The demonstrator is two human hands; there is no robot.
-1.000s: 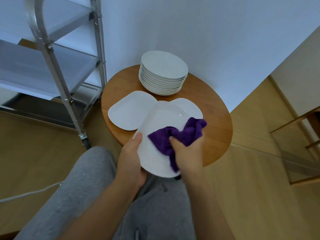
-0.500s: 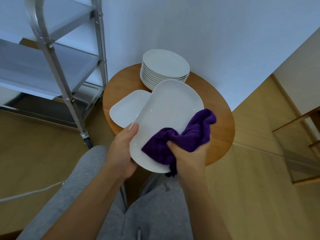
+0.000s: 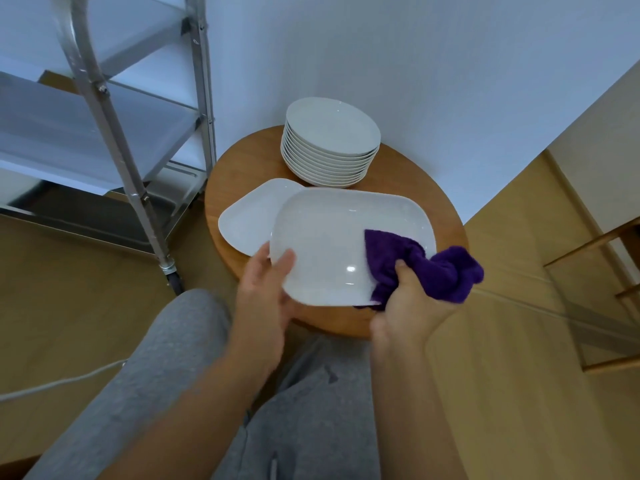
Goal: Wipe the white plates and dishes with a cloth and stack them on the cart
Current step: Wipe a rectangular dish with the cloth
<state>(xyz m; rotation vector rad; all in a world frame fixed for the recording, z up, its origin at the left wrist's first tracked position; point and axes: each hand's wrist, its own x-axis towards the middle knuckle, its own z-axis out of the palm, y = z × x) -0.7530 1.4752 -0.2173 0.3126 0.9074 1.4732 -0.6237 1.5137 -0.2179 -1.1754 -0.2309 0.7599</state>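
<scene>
**Dish turned, wiping right edge**

Dish (image 3: 332, 247) sits over the table (image 3: 446, 237), now turned wide-side toward me. My left hand (image 3: 266, 292) grips its left rim; my right hand (image 3: 408, 306) clutches the cloth (image 3: 426, 268), shifted to the right edge. Second dish (image 3: 249, 220), stack (image 3: 330, 140) still unwiped; cart (image 3: 104, 109) unloaded.

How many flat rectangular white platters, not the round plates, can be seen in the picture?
2. One platter is held by the left hand while the right hand wipes it with the purple cloth. The other platter lies on the round table, partly covered; more may hide underneath.
</scene>
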